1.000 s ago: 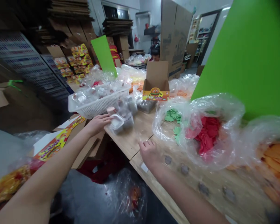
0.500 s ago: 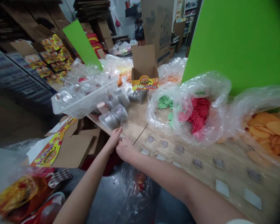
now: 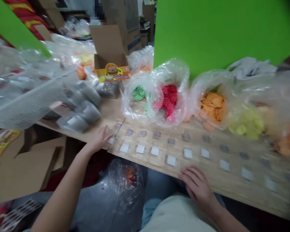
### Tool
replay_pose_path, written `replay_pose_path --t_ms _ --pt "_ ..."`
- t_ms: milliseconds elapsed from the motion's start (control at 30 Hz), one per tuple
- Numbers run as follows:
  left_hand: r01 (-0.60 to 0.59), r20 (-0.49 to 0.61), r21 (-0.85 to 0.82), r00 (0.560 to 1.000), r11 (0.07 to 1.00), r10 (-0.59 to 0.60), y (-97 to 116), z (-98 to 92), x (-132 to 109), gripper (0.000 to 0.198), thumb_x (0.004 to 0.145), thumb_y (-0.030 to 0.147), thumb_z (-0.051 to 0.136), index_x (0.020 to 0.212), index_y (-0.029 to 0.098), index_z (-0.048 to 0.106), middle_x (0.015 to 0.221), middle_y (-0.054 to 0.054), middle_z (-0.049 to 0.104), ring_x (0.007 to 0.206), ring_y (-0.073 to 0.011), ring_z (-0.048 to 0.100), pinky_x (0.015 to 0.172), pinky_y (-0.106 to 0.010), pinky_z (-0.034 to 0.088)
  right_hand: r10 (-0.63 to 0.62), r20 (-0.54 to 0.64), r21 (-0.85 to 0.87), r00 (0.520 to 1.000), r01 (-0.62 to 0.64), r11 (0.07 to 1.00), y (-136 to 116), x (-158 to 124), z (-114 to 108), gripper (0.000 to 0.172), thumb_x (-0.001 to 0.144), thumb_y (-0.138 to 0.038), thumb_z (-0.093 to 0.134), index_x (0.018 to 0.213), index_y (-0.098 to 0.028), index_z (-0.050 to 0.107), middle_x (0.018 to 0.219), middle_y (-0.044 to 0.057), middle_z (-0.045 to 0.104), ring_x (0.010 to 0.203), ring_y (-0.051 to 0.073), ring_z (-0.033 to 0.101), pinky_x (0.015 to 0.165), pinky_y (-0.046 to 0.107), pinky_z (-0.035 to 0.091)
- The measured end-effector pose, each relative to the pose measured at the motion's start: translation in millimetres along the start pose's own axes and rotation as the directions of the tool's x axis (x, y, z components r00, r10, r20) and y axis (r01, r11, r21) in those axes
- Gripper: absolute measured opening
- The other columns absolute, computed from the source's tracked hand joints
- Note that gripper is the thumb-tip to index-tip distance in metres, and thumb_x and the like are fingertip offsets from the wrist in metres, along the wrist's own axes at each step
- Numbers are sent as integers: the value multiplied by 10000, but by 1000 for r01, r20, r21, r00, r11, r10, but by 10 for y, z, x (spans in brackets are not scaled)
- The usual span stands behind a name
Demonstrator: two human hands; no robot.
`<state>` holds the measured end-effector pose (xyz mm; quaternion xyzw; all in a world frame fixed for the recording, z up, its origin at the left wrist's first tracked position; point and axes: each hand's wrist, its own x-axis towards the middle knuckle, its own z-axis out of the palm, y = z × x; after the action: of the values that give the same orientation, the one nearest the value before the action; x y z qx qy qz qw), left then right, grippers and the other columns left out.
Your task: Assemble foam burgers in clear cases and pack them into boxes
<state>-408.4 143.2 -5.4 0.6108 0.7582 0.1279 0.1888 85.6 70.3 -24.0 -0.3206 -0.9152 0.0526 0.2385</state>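
My left hand (image 3: 98,140) reaches over the front of the wooden table (image 3: 108,111), fingers stretched out beside the leftmost white square (image 3: 111,140). That square appears to lie in a clear plastic case, hard to make out through the blur. My right hand (image 3: 195,184) rests at the table's front edge with its fingers extended and nothing visible in them. Between the hands run several white squares (image 3: 155,150) in a row, with a second row of small greyish printed pieces (image 3: 157,134) behind them.
Behind the rows stand clear bags of green pieces (image 3: 139,92), red pieces (image 3: 169,100), orange pieces (image 3: 213,104) and yellow pieces (image 3: 246,124). Left are stacked clear cases (image 3: 78,117), a white basket (image 3: 33,101) and an open carton (image 3: 36,167). A burger-printed box (image 3: 112,72) stands behind.
The view has swung right. My hands, together near the stacked cases before, are now apart: the left stays at the row's left end, the right has moved to the table edge.
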Motion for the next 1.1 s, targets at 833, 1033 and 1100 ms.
replay_pose_path --t_ms 833,1033,1100 --pt "-477 -89 194 862 857 500 2376 1154 -852 483 851 382 432 1297 197 399 1368 -120 410 1304 -262 292 1038 -473 269 248 191 -104 950 -232 967 575 115 -359 570 831 -518 455 1332 -255 380 1455 93 242 1353 313 92 1055 567 119" --pt "-566 141 260 824 782 549 2738 1336 -1000 722 768 486 516 1395 258 240 1468 -92 236 1356 -298 145 1054 -528 168 503 206 -163 839 -478 863 659 249 -269 625 836 -569 399 1331 -187 389 1434 158 264 1338 360 115 1021 624 83" --pt "-562 141 278 826 779 546 2708 1354 -1022 721 770 506 502 1396 267 237 1469 -92 234 1357 -304 139 1049 -539 164 485 244 -140 840 -464 874 642 106 -325 623 832 -571 409 1332 -200 384 1435 145 272 1331 357 149 1023 623 87"
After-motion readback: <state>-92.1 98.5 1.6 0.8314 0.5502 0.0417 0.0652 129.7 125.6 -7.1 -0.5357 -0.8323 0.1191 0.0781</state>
